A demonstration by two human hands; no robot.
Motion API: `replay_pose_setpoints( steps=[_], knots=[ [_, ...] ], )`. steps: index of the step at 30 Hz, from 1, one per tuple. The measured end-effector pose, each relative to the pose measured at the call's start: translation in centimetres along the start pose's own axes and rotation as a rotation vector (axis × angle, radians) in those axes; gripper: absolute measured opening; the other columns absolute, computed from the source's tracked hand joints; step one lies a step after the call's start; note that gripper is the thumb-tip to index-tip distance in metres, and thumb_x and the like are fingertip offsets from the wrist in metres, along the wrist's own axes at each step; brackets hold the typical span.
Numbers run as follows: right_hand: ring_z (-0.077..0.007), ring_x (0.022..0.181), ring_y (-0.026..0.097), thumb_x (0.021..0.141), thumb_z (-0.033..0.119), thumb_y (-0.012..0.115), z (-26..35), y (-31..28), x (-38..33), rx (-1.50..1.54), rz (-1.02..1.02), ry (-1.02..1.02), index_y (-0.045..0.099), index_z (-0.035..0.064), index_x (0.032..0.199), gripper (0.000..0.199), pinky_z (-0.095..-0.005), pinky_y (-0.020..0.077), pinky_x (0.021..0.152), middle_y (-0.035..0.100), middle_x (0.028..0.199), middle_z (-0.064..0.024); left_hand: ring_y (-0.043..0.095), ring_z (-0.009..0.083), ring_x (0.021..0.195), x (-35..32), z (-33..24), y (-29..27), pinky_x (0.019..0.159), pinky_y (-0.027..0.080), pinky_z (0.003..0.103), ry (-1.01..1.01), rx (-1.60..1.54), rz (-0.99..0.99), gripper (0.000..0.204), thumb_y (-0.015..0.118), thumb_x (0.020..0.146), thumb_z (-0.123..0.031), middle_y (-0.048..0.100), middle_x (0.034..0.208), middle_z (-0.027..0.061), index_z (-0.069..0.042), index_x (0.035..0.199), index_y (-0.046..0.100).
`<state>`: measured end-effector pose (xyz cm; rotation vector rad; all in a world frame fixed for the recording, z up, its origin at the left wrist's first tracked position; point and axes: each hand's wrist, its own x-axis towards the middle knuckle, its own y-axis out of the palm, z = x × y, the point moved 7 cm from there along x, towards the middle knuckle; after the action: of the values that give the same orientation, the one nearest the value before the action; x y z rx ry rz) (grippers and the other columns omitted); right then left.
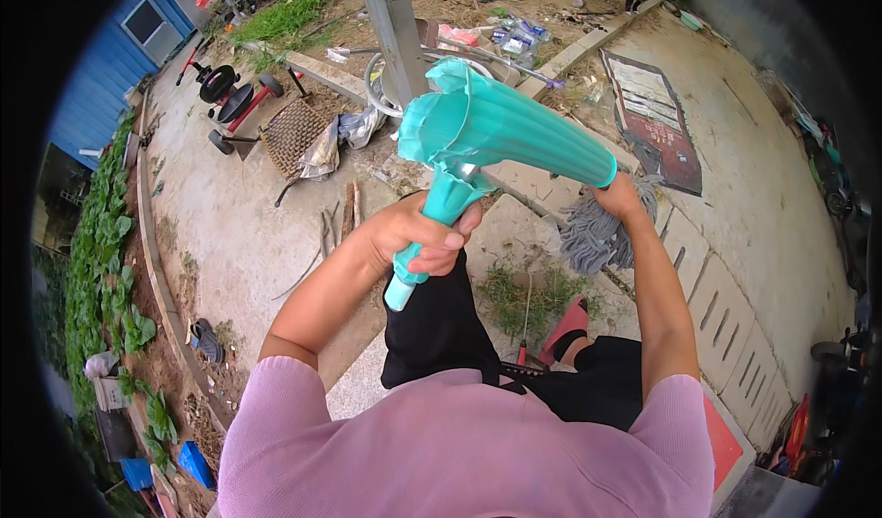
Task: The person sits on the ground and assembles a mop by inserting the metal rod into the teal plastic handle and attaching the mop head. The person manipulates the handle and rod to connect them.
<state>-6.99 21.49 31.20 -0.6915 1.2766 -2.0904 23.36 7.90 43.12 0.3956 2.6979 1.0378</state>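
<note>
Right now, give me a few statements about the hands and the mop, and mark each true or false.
1. The left hand grips the teal mop handle. True.
2. The right hand rests in a pocket. False: it is at the far end of the teal wringer sleeve.
3. The grey mop strands hang by the right hand. True.
4. The person stands indoors on carpet. False: it is a concrete yard.

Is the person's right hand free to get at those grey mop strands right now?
Probably yes. The right hand grips the far end of the teal sleeve, and the grey mop strands hang just below it with nothing between; it would need to let go first.
</note>
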Motion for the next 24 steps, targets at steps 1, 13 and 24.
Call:
replay_pose_setpoints(
  steps=[1, 13, 24],
  knots=[
    [-0.0385, 0.072, 0.056, 0.07, 0.03, 0.058, 0.4, 0.2, -0.6, 0.008, 0.034, 0.046, 0.062, 0.0026, 0.074, 0.028, -0.0415, 0.0459, 0.066, 0.059, 0.075, -0.022, 0.04, 0.0121, 0.031, 0.1, -1.3, -2.2, 0.033, 0.028, 0.024, 0.009, 0.152, -0.137, 0.02, 0.058, 0.071, -0.003, 0.041, 0.046, 0.0038, -0.002, 0.08, 0.04],
    [-0.0391, 0.085, 0.057, 0.071, 0.036, 0.05, 6.7, 4.1, -1.5, 0.048, 0.095, 0.325, 0.063, -0.0007, 0.082, 0.04, -0.0438, 0.0448, 0.076, 0.058, 0.086, -0.0272, 0.056, 0.0197, 0.046, 8.6, -10.2, -17.4, 0.044, 0.046, 0.032, 0.566, 0.946, -1.332, 0.022, 0.053, 0.068, -0.005, 0.054, 0.06, 0.0087, 0.0, 0.087, 0.047],
    [-0.0374, 0.077, 0.058, 0.069, 0.029, 0.058, -2.5, -4.8, -5.2, -0.17, -0.198, 0.304, 0.061, 0.0041, 0.083, 0.028, -0.0442, 0.0456, 0.07, 0.06, 0.08, -0.0215, 0.052, 0.0175, 0.047, 7.2, -9.8, -15.0, 0.043, 0.041, 0.03, -0.011, 1.226, -0.612, 0.016, 0.059, 0.071, -0.009, 0.053, 0.064, 0.0082, -0.003, 0.082, 0.05]
  ],
)
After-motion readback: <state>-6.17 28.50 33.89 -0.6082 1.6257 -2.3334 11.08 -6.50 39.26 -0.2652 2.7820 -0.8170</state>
